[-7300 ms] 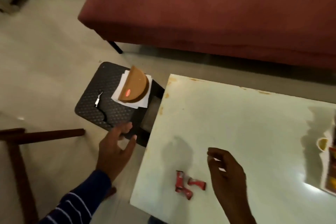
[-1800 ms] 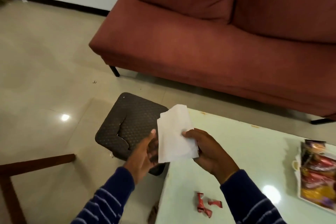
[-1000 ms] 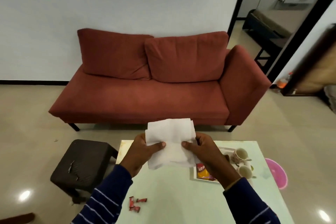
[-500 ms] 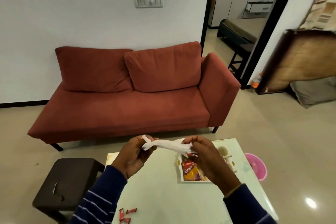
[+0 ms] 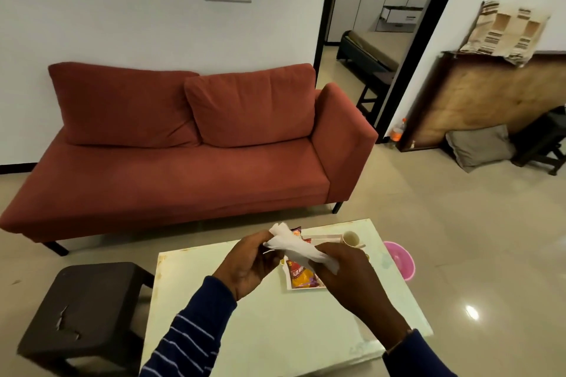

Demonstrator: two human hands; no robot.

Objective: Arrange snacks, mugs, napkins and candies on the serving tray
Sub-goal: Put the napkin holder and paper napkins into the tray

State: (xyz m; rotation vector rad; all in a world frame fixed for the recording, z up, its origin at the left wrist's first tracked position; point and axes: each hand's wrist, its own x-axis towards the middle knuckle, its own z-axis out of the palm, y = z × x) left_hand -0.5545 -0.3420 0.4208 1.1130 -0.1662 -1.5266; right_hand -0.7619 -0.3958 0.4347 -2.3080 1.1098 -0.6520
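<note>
- Napkin: white, crumpled and twisted into a narrow roll; held in the air above the surface, over the tray with its snack packet.
- Left hand: fingers curled, closed on the napkin's upper-left end.
- Right hand: closed around the lower-right end.
- Long axis: runs upper-left to lower-right between the 2 hands.

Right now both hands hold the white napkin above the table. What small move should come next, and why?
Probably lower the napkin onto a free part of the tray. Both the left hand and right hand grip it, twisted, just above the tray, where a snack packet already lies and a mug stands beside.
</note>
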